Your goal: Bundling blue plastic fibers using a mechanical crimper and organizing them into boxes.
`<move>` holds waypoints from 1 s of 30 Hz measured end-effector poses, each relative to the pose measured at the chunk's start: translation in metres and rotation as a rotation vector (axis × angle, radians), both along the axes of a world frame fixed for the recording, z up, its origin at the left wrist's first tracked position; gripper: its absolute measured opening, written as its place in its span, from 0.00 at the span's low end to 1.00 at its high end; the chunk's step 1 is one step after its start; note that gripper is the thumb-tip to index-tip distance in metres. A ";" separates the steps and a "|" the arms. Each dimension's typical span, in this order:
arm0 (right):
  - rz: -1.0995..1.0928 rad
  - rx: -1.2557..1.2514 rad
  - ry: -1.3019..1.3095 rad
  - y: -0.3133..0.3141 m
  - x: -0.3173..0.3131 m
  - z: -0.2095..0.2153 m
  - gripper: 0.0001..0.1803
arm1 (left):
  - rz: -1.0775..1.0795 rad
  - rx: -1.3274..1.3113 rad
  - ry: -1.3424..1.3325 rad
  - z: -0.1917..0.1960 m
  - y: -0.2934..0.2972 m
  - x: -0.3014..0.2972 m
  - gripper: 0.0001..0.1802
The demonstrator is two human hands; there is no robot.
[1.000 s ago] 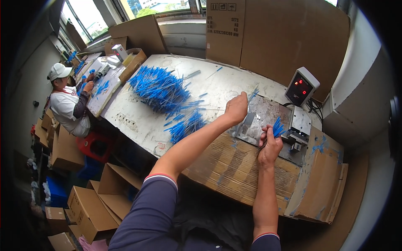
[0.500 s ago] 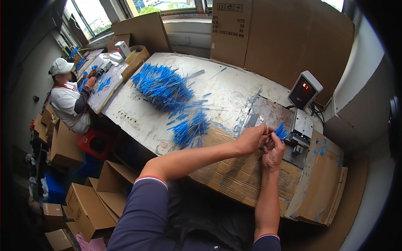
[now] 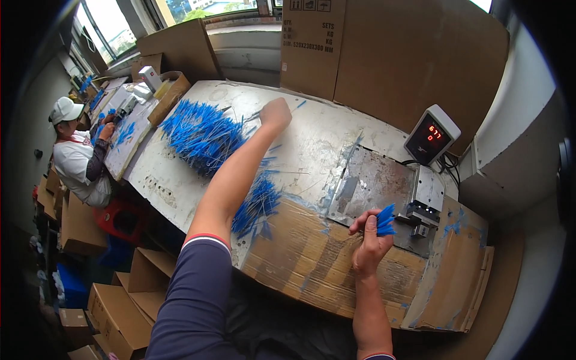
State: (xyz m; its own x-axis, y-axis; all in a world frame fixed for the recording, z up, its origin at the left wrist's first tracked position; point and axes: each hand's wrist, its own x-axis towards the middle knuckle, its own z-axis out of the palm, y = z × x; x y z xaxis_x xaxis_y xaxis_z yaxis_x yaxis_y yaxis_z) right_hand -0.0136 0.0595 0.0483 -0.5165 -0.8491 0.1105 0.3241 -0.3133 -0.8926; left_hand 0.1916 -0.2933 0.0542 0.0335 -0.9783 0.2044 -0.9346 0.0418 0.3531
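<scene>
While right hand (image 3: 371, 246) grips blue ties (image 3: 385, 220), left hand (image 3: 275, 113) mid-bench.

My left hand (image 3: 276, 114) is blurring with motion beyond the big pile of blue sticks (image 3: 201, 135), so I cannot tell whether its fingers are closing on anything. My right hand (image 3: 371, 243), in front of the metal plate (image 3: 375, 183), is covering the lower ends of the small blue bundle (image 3: 385, 220). The picture's lower edge is cutting off my right forearm. The co-worker (image 3: 75, 156), left of the pile, is too small for hand details.
</scene>
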 end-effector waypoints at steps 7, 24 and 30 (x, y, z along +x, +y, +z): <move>-0.077 -0.262 0.595 0.006 0.010 -0.017 0.09 | -0.091 0.024 -0.255 -0.027 -0.028 -0.013 0.11; 0.114 0.095 -0.147 -0.001 0.017 -0.003 0.07 | -0.521 -0.074 0.742 0.046 0.292 -0.005 0.06; 0.217 0.173 -0.185 0.017 0.027 -0.007 0.09 | -0.528 -0.012 0.947 0.018 0.374 -0.042 0.06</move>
